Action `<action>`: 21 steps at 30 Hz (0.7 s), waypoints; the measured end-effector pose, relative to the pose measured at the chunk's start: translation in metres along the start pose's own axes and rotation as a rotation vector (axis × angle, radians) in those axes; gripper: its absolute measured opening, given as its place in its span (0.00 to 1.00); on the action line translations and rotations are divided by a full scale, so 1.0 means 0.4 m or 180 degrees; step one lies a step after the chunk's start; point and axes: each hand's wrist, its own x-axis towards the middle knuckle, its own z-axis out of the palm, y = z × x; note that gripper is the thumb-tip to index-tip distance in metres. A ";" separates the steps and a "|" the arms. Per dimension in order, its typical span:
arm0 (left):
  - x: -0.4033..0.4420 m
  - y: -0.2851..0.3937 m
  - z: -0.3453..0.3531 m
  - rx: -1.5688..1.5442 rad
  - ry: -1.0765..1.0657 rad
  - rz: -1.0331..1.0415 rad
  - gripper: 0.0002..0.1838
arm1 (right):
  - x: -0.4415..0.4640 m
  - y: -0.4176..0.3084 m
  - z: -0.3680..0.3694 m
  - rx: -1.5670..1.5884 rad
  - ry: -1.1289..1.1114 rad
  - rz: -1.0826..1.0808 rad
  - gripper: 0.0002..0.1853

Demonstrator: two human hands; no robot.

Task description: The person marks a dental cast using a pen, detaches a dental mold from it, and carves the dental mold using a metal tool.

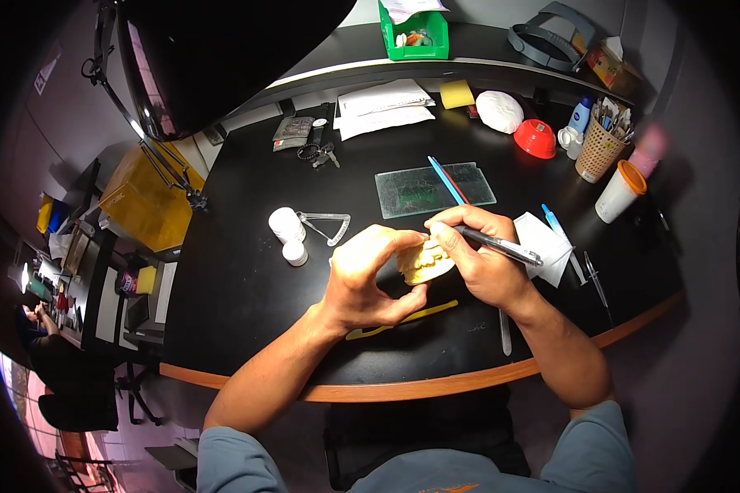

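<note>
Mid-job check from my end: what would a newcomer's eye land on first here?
Probably the yellow toothed cast at the centre, held in the left hand while the right hand grips a dark pen beside it. Next, the bright green bin on the shelf and the red dome at the desk's far right.

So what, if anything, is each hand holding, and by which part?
Your left hand holds a yellow dental cast by its edges; your right hand grips a black pen toward the end nearest the cast.
</note>
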 end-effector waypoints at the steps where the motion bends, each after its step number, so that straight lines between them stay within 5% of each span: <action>1: -0.001 0.000 0.001 -0.0036 -0.0036 -0.0072 0.30 | 0.000 0.001 -0.001 -0.0002 -0.0004 0.0023 0.07; 21: -0.013 -0.008 0.000 -0.0238 -0.0167 -0.0497 0.30 | 0.001 -0.004 -0.002 -0.0055 -0.0068 0.0087 0.08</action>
